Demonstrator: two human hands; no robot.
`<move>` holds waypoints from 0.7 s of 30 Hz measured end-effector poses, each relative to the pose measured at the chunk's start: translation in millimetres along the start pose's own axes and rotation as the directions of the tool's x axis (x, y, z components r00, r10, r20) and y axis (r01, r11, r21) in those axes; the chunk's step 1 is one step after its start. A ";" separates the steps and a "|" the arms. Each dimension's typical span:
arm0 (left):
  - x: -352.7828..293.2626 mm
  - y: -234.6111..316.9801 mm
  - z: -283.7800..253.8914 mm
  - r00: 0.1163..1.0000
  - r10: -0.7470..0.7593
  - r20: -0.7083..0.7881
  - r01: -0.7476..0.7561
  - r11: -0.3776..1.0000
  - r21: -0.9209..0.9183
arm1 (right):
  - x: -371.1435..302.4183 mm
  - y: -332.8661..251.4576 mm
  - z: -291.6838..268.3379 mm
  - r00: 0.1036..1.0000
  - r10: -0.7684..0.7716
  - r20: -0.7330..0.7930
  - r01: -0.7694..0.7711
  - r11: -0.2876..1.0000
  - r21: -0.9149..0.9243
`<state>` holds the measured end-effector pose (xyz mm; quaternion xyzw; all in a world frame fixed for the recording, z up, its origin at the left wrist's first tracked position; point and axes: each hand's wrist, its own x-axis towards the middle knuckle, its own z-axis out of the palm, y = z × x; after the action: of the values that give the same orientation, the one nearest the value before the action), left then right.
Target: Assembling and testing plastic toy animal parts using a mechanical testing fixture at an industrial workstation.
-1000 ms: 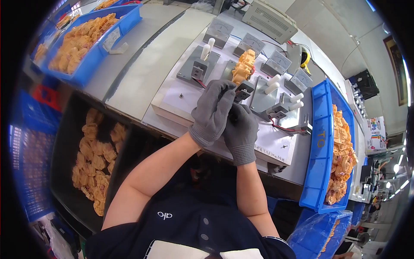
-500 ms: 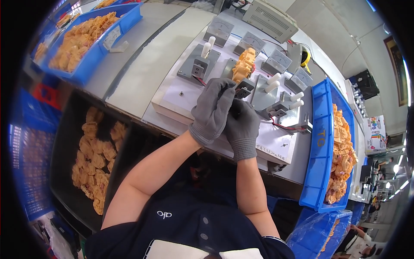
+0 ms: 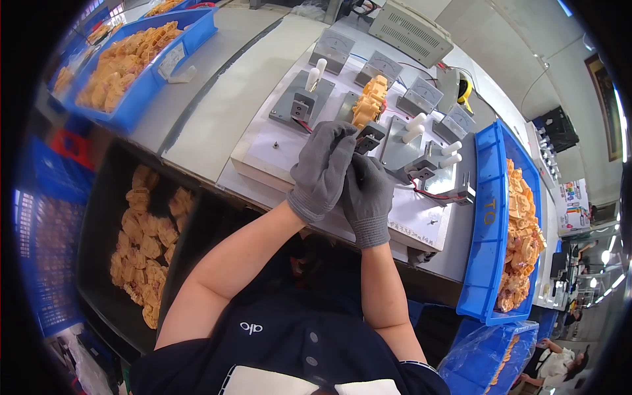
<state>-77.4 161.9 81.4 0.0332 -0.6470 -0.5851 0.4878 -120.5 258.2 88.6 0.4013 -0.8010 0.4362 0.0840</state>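
Note:
My left hand (image 3: 322,168) and my right hand (image 3: 368,194), both in grey knit gloves, meet at the front of a white test board (image 3: 260,148). Their fingers are curled and pressed close together; anything between them is hidden. Just beyond my fingertips, a yellow-orange moulded plastic part (image 3: 370,102) sits on one of the board's metal fixtures, behind a dark clamp block (image 3: 372,136). Left of it stands a grey fixture (image 3: 303,105) with white posts and no orange part on it. More white-post fixtures (image 3: 413,133) are to the right.
Several analog meters (image 3: 380,68) line the board's back, before a beige instrument box (image 3: 411,31). Blue bins of orange parts stand at the right (image 3: 484,224) and far left (image 3: 191,39). A black bin (image 3: 99,263) holds more at lower left. Red and black wires (image 3: 438,195) cross the board's right side.
My hands stay together at the same spot, with a slight shift of the right fingers toward the left hand. The orange part remains on its fixture. The view moved slightly.

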 end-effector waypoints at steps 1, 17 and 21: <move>-0.1 0.8 0.1 1.000 -0.001 0.000 0.001 1.000 0.000 | -0.3 0.2 0.5 1.000 0.001 0.000 -0.001 1.000 0.000; -0.5 1.4 3.6 0.973 -0.232 0.020 0.232 0.970 -0.069 | -1.2 2.5 0.0 0.998 0.045 -0.047 -0.038 0.989 0.140; -0.6 5.2 7.9 0.967 -0.254 -0.033 0.256 0.966 0.035 | -2.5 7.0 -1.6 0.996 -0.003 -0.087 0.016 0.988 0.154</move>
<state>-79.6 169.7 86.4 0.1338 -0.6419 -0.6297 0.4167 -124.2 262.9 83.9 0.3913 -0.7584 0.5135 0.0892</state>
